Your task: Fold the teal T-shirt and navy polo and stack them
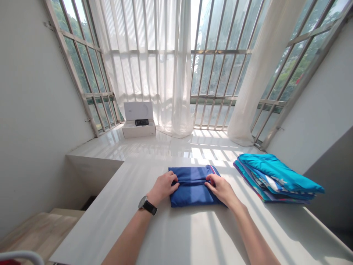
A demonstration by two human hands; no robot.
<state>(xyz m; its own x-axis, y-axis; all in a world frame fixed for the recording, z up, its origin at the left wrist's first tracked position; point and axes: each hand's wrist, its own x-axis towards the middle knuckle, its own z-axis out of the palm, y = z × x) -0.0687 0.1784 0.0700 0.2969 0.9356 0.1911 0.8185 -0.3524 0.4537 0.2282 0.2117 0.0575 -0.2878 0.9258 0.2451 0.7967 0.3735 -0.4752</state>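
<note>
A dark blue garment [193,195], folded into a flat rectangle, lies on the white table in front of me. A raised fold runs across its middle, and a red and white stripe shows at its upper right corner. My left hand [164,186], with a black-strapped watch [147,205] on the wrist, pinches the left end of that fold between thumb and fingers. At the right end, my right hand [219,187] grips the same fold with thumb and bent fingers. Both hands rest low against the cloth.
A stack of folded clothes [275,180], turquoise on top, sits at the table's right side. On the sill behind stands an open white box [139,131] with a black device [141,122]. White curtains [173,73] hang before the barred windows. The table [110,217] has a left edge.
</note>
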